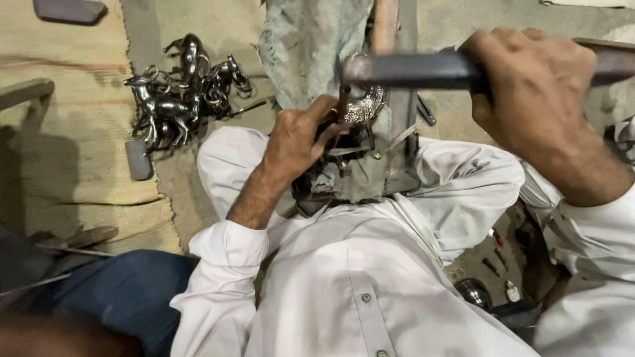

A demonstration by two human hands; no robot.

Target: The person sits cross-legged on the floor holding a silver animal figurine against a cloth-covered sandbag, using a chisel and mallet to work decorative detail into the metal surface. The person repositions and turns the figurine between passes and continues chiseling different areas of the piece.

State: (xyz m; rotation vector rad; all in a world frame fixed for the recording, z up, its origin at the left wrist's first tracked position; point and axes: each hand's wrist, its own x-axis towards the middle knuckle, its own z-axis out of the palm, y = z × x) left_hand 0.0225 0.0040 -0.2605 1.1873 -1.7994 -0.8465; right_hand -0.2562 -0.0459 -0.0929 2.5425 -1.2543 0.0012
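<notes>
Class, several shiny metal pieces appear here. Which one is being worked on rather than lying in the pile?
The curved silver piece beside the left hand, under the punch; the horse figurines lie heaped on the mat, untouched.

The hammer (423,69) runs off the right edge, its grip hidden (inside the right hand (529,86)).

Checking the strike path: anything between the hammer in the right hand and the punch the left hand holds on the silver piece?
Nothing visible. The hammer in the right hand hangs just above the punch, which the left hand holds upright on the silver piece.
</notes>
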